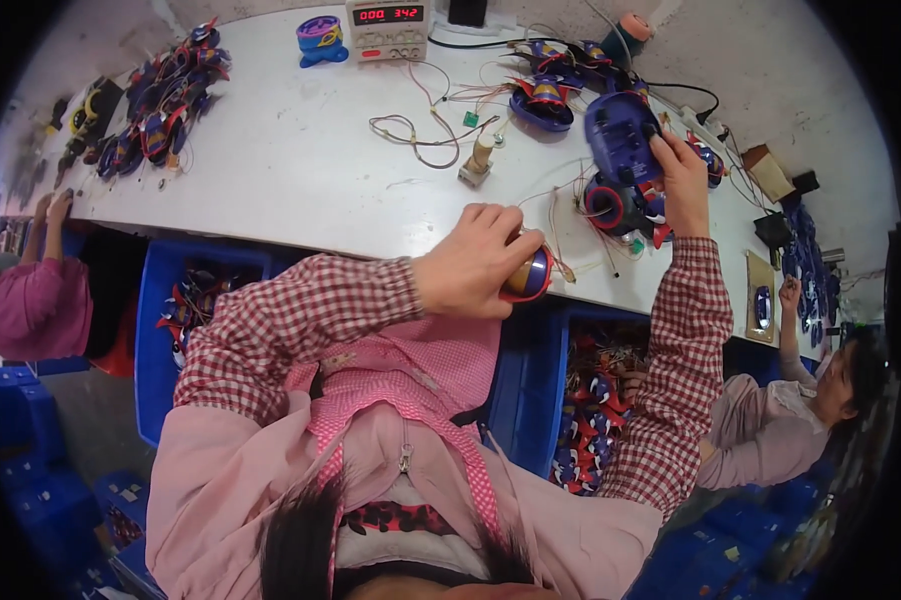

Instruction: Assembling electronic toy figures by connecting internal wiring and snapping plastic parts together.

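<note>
Two bare hands: well apart, each closed on its own part; I logged all places from the wooden-topped post (477,160).
Left hand (470,260): near side of the post, at the table edge, fingers curled over a round dark part (533,275) with red rim and yellow band.
Right hand (682,178): right of the post, gripping a purple oval shell (615,140) by its right side, tilted up.
Wired part (604,204): black, red-ringed, right of the post, just below the shell in my view.
Circuit board (470,119): small, green, just beyond the post; wire loop (410,140) left of it.
Power supply (388,32): beyond the post, leftward, red display lit; blue tub (321,43) beside it.
Toy heap (175,105): far left of the post, purple and red pieces, wires mixed in.
Blue bins: left bin (152,340) and right bin (523,375), nearer than the post, both holding pieces.
Co-workers: I saw one (40,310) left of the post, one (760,430) right.
</note>
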The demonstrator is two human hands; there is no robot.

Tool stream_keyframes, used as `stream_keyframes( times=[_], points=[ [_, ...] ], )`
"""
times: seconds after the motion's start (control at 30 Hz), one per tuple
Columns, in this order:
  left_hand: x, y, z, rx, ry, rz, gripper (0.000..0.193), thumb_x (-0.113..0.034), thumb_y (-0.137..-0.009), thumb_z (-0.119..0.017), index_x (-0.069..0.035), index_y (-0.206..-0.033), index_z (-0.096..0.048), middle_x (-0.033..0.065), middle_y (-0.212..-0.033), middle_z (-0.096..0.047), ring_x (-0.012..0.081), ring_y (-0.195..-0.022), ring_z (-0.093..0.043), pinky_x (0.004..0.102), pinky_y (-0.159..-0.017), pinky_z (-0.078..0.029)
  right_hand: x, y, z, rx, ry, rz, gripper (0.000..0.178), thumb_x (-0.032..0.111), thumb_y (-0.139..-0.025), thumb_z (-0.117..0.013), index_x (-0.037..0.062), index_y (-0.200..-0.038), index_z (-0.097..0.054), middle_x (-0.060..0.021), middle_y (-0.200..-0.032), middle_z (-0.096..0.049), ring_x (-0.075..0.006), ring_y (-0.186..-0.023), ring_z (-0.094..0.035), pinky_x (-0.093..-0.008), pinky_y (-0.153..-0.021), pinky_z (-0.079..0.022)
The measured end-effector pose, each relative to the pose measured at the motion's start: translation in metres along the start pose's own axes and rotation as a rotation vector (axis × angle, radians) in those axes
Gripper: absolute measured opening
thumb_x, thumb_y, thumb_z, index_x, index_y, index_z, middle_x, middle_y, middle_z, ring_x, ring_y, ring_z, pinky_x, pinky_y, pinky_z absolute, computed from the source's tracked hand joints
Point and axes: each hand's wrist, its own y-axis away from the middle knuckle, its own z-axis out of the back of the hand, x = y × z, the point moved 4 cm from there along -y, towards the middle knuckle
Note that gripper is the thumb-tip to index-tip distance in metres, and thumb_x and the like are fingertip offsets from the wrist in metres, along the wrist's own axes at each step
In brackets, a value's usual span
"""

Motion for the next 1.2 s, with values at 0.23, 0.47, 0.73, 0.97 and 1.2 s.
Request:
stream_keyframes(
  times=[0.23, 0.47, 0.73, 0.97, 1.2],
  points=[
    [-0.005, 0.066, 0.101, -0.042, -0.170, -0.006, 0.071, -0.019, -0.047, -0.073, -0.005, -0.111, -0.048, 0.0164, -0.097, -0.043, 0.0353, -0.094, -0.045, 0.0477, -0.088, -0.034, -0.002, 0.041, 0.003, 0.066, -0.397, -0.126, 0.021, 0.014, -0.089, -0.059, 0.0024, -0.106, -0.056, 0.0013, -0.074, -0.056, -0.0057, -0.054, -0.048, -0.0204, -0.046, -0.039],
    [0.000, 0.140, 0.192, -0.025, -0.469, 0.172, 0.072, -0.017, -0.048, -0.073, -0.007, -0.114, -0.048, 0.0140, -0.098, -0.045, 0.0305, -0.098, -0.048, 0.0497, -0.096, -0.029, -0.016, 0.093, -0.072, 0.226, -0.653, -0.215, 0.019, 0.011, -0.089, -0.056, 0.0027, -0.107, -0.054, -0.0014, -0.077, -0.057, -0.0074, -0.055, -0.051, -0.0221, -0.046, -0.041],
    [0.092, 0.193, 0.219, 0.173, -0.734, 0.343, 0.061, -0.010, -0.055, -0.071, -0.010, -0.112, -0.049, 0.0128, -0.100, -0.046, 0.0298, -0.101, -0.049, 0.0515, -0.102, -0.020, -0.032, 0.166, -0.159, 0.238, -0.557, -0.407, 0.037, 0.010, -0.088, -0.058, 0.0013, -0.119, -0.040, -0.0056, -0.082, -0.057, -0.0115, -0.058, -0.055, -0.0264, -0.050, -0.050],
    [0.187, 0.196, 0.201, 0.242, -1.014, 0.215, 0.042, -0.008, -0.061, -0.065, -0.010, -0.101, -0.051, 0.0092, -0.101, -0.047, 0.0233, -0.105, -0.046, 0.0510, -0.101, -0.021, -0.050, 0.187, -0.183, 0.078, -0.584, -0.468, 0.033, 0.013, -0.087, -0.061, 0.0007, -0.112, -0.044, -0.0038, -0.080, -0.056, -0.0106, -0.061, -0.056, -0.0238, -0.054, -0.051],
    [0.245, 0.176, 0.169, 0.389, -0.976, 0.135, 0.032, -0.010, -0.070, -0.060, -0.010, -0.100, -0.051, 0.0091, -0.105, -0.046, 0.0255, -0.113, -0.044, 0.0547, -0.108, -0.015, -0.054, 0.193, -0.189, -0.055, -0.644, -0.448, 0.029, 0.015, -0.087, -0.063, 0.0018, -0.106, -0.046, -0.0052, -0.081, -0.058, -0.0121, -0.062, -0.059, -0.0262, -0.060, -0.055]
  ],
)
